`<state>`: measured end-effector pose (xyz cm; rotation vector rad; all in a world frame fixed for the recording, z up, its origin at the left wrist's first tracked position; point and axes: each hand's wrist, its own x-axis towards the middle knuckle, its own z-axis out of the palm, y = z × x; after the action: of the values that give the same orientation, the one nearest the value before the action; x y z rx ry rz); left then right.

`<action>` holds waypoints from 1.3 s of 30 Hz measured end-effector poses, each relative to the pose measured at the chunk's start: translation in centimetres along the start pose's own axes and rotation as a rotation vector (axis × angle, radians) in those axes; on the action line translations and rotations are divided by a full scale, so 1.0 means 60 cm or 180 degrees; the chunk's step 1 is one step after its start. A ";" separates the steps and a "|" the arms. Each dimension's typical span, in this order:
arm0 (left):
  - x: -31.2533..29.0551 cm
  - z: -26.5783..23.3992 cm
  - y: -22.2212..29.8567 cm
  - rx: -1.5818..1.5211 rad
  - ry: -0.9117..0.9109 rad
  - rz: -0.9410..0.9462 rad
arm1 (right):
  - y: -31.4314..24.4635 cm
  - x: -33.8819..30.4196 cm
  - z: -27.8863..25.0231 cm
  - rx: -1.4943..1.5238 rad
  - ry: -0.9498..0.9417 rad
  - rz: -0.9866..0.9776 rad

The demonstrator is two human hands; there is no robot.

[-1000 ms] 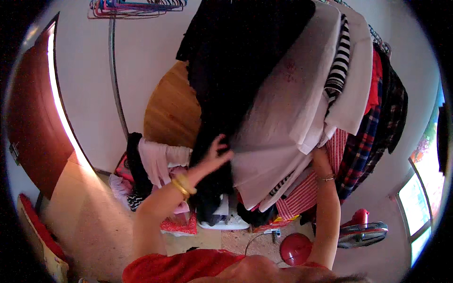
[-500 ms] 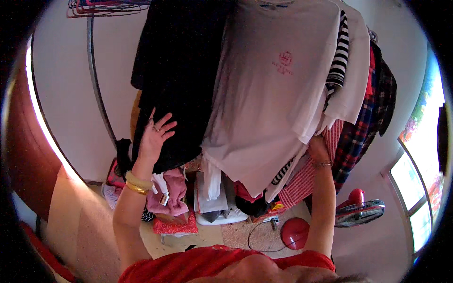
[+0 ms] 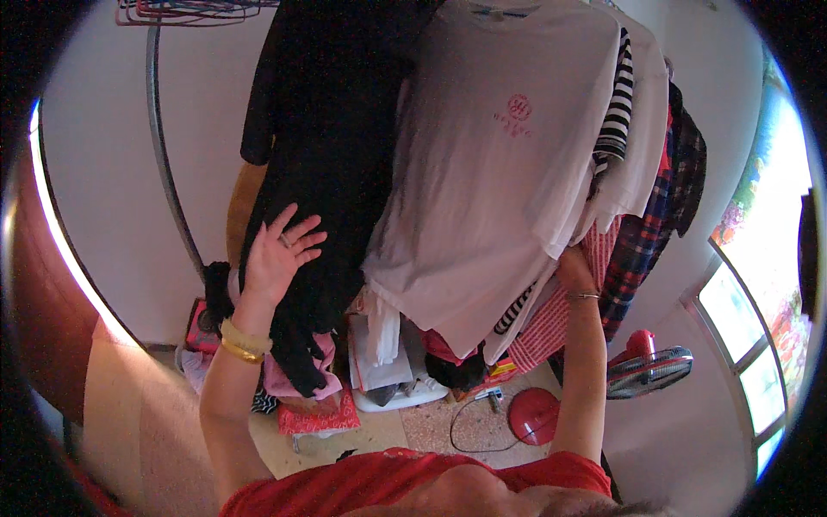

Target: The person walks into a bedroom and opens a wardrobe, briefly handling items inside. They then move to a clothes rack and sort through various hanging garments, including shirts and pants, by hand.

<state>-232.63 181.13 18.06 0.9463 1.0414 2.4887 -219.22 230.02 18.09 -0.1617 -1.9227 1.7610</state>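
Note:
My left hand [image 3: 282, 252] is raised with its fingers spread, in front of a long black garment [image 3: 332, 129] on the left. Nothing is held in it. A pale bangle and a gold one [image 3: 244, 343] circle that wrist. To the right of the black garment hangs a white T-shirt [image 3: 482, 181] with a small red print. My right hand [image 3: 579, 271] reaches in among the clothes beside the T-shirt's lower right edge, against a red-and-white striped garment [image 3: 551, 332]. The fingers of that hand are hidden by the cloth.
Black-and-white striped cloth [image 3: 616, 112] and a dark plaid shirt [image 3: 639, 250] hang farther right. A mustard garment [image 3: 245, 207] shows behind the black one. Below lie pink cloth [image 3: 284, 375] and a red patterned bag [image 3: 319, 415]. A fan [image 3: 650, 372] stands at right, hangers [image 3: 189, 10] upper left.
The black garment's lower end now hangs down over the pink cloth, and more of the mustard garment shows. My left hand stays spread and has barely shifted; my right hand remains among the clothes.

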 end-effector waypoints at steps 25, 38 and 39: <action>-0.062 0.311 -0.034 0.2228 -0.2986 -0.0187 | 0.032 -0.158 0.368 -0.0636 -0.1160 -0.0945; 0.176 0.494 -0.034 0.5840 -0.1199 0.3339 | -0.029 -0.215 0.330 -0.1526 -0.1704 -0.2532; 0.195 0.473 -0.025 0.5968 -0.0999 0.3129 | -0.044 -0.223 0.305 -0.1452 -0.1725 -0.2647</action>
<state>-222.39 202.82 37.30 2.4785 3.2559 0.7184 -215.33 207.62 16.36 0.9115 -2.2447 0.8395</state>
